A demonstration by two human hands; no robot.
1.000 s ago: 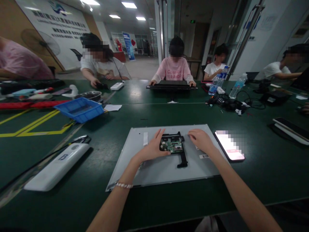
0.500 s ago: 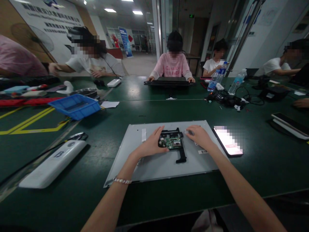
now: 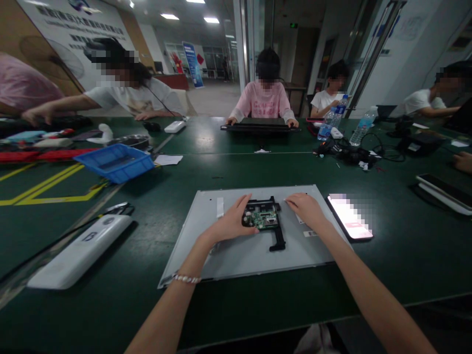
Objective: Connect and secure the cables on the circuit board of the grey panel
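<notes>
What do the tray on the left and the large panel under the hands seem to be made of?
Blue tray: probably molded plastic, semi-matte, by its even colour and ribbed walls. Panel: perhaps painted or coated metal, smooth pale grey, by its thin, crisp edges.

White device: "13" or "B"; wall sign blurred.

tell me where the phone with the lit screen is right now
In the head view, the phone lies on the green table, just right of the grey panel, beyond the right forearm.
</notes>
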